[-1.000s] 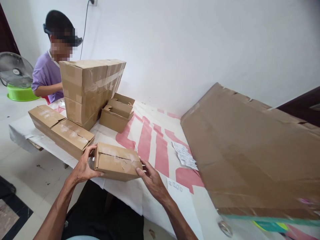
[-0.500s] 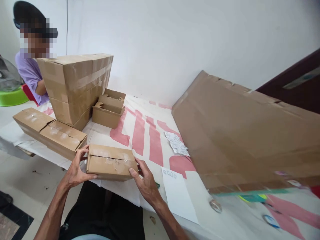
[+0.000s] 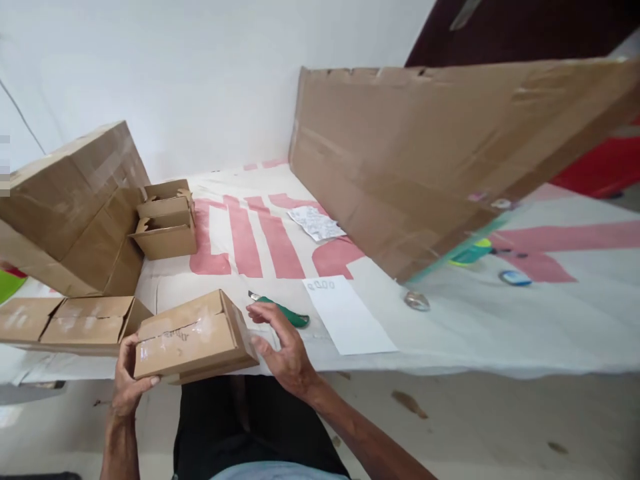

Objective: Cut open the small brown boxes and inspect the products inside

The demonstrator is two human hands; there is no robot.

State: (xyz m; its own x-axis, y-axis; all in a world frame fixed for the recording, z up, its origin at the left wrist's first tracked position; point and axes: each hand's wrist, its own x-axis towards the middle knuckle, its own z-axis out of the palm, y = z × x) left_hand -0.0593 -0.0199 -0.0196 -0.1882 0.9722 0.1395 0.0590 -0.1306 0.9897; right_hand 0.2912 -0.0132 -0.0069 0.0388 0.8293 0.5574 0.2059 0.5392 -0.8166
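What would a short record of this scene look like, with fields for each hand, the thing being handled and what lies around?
Left hand: the hand grips the left end of a taped cardboard box
Right hand: the hand is open by the box's right end; contact unclear
Beside right hand: green-handled cutter; white sheet
Left side: closed boxes, large carton
Farther back: two open boxes, crumpled paper
Right side: big cardboard piece
Surface: red-and-white cloth
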